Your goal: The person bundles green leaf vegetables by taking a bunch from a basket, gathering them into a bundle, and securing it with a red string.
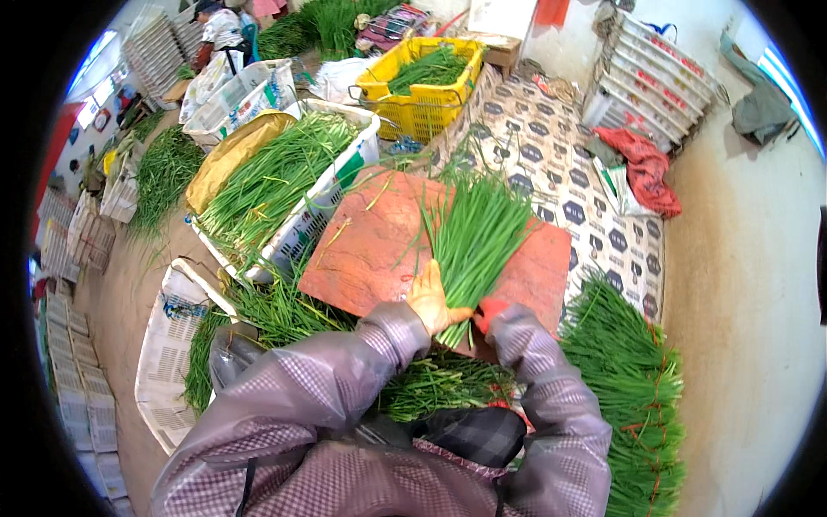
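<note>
A bunch of long green chives (482, 228) lies on a reddish board (366, 233) in front of me, its leaf tips pointing away and its cut stem ends toward me. My left hand (431, 300) is closed around the bunch near the stem ends, with the thumb lying across the stems. Close beside it, my right hand (491, 312) looks red and sits curled against the lower right side of the bunch. The sleeve covers much of that hand, so what it holds cannot be made out.
Loose chives fill a white basket (366, 142) at left, and more lie below the board. Chive bundles with red ties (633, 405) are stacked at right. A yellow crate (469, 65), stacked white crates (646, 82), a red cloth (637, 168) and another person (222, 30) are farther off.
</note>
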